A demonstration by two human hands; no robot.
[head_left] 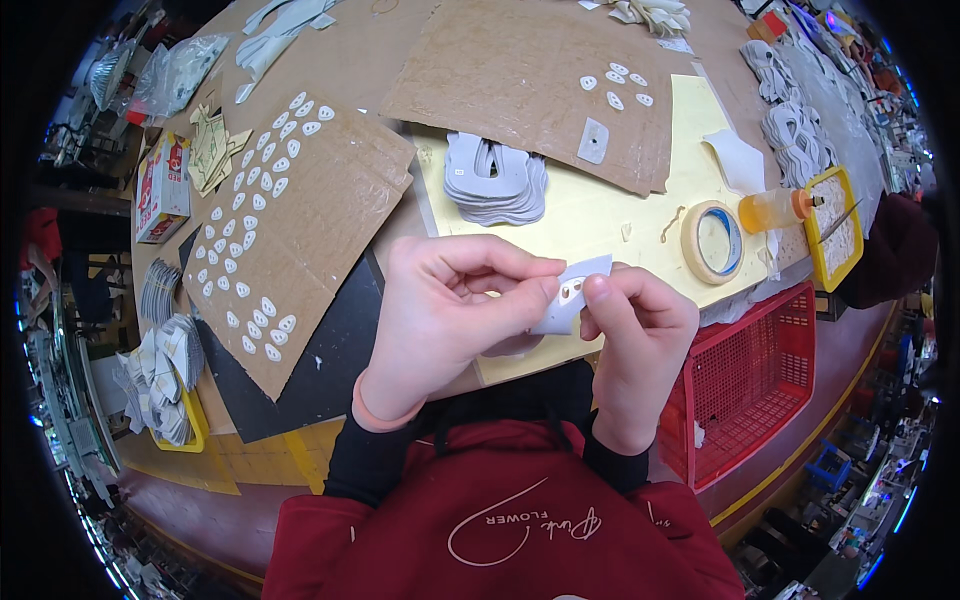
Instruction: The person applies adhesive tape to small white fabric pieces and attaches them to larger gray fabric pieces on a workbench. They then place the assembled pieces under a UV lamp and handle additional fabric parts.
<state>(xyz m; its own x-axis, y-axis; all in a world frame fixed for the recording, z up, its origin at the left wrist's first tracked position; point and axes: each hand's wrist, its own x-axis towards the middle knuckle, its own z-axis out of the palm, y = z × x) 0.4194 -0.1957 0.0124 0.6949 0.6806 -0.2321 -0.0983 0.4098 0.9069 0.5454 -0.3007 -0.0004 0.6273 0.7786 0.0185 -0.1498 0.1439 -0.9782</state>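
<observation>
Between both hands, above the near edge of the table, is a small pale grey piece of sheet material (594, 267). On it lies a little white patch (571, 290) with holes in it. My left hand (450, 300) pinches the piece by its left side, thumb against forefinger. From the other side my right hand (640, 335) grips it, the thumb beside the patch and the other fingers curled behind. Just beyond the hands sits a stack of grey cut pieces (520, 205) with openings, partly under a cardboard sheet (480, 80).
Another cardboard sheet (345, 165) at left carries rows of small white patches. To the right are a tape roll (690, 243), an orange bottle (770, 211) and a yellow tray (855, 240). A red crate (750, 375) stands below the table's right edge; a red-white box (162, 195) is far left.
</observation>
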